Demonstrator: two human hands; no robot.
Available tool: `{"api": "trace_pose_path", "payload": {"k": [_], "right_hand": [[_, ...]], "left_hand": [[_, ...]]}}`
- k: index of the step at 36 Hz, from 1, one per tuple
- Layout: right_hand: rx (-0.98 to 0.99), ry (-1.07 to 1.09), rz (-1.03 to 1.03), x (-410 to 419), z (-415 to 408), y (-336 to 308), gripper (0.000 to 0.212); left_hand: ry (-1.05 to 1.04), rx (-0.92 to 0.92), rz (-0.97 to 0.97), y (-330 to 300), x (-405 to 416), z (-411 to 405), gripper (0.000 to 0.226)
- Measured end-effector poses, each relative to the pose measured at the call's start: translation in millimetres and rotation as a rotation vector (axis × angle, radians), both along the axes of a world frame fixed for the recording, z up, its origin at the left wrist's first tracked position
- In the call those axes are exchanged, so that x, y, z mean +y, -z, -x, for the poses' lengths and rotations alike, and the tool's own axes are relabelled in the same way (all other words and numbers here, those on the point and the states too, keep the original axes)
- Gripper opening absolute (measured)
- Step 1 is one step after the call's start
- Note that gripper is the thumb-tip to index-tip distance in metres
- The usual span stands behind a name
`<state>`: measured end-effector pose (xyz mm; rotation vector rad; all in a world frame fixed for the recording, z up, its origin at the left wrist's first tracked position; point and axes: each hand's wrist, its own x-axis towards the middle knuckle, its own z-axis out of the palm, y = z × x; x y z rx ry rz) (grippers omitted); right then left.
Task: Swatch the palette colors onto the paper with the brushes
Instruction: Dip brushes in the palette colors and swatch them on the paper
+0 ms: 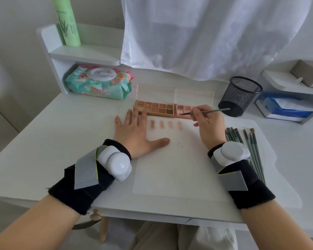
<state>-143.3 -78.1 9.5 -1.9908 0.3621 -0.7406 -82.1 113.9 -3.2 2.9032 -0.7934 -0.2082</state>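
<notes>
A white sheet of paper (pixel 177 168) lies on the desk with several pinkish-tan swatches (pixel 166 124) in a row near its far edge. Behind it stand two open palettes, a brown one (pixel 155 108) and a pink one (pixel 182 110), with clear lids up. My left hand (pixel 135 130) lies flat with spread fingers on the paper's left edge, fingertips touching the brown palette. My right hand (pixel 208 123) grips a thin green brush (pixel 206 111), its tip down on the pink palette.
Several more green brushes (pixel 249 147) lie to the right of the paper. A black mesh cup (pixel 240 96) stands behind my right hand. A wet-wipe pack (pixel 99 82) sits at the back left, a blue tissue box (pixel 285 107) on the right, a green bottle (pixel 69 22) on the shelf.
</notes>
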Motion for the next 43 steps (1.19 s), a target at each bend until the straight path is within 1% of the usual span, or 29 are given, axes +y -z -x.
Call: {"api": "trace_pose_path", "payload": {"k": [3, 8, 11, 14, 18, 25, 29, 37, 43], "right_hand": [[-0.023, -0.005, -0.003, -0.1, 0.6, -0.6, 0.010], [0.019, -0.014, 0.013, 0.4, 1.3, -0.4, 0.011], [-0.039, 0.029, -0.046, 0.1, 5.8, -4.7, 0.014], [-0.100, 0.052, -0.106, -3.2, 16.3, -7.4, 0.011], [-0.063, 0.048, -0.074, -6.8, 32.8, -4.8, 0.018], [0.038, 0.052, 0.055, -1.7, 31.0, -0.5, 0.012], [0.064, 0.036, 0.098, -3.0, 30.0, 1.1, 0.017], [0.104, 0.031, 0.126, -2.6, 29.3, 0.9, 0.020], [0.076, 0.056, 0.110, -1.5, 31.3, 0.2, 0.026]], "left_hand": [[-0.014, 0.011, 0.025, -1.3, -2.5, 0.6, 0.117], [-0.025, -0.002, 0.075, -2.0, -8.1, 3.3, 0.112], [-0.005, -0.005, 0.090, -2.6, -14.1, 7.0, 0.104], [-0.001, -0.006, 0.103, -2.7, -18.3, 8.7, 0.102], [-0.028, -0.010, 0.103, -0.3, -18.3, 6.9, 0.107], [-0.047, -0.021, 0.104, 1.8, -18.0, 6.0, 0.109], [-0.052, -0.024, 0.125, 1.8, -18.1, 7.3, 0.108], [-0.043, -0.014, 0.103, 1.1, -17.8, 7.0, 0.108], [-0.038, -0.022, 0.095, 1.4, -17.1, 7.1, 0.107]]}}
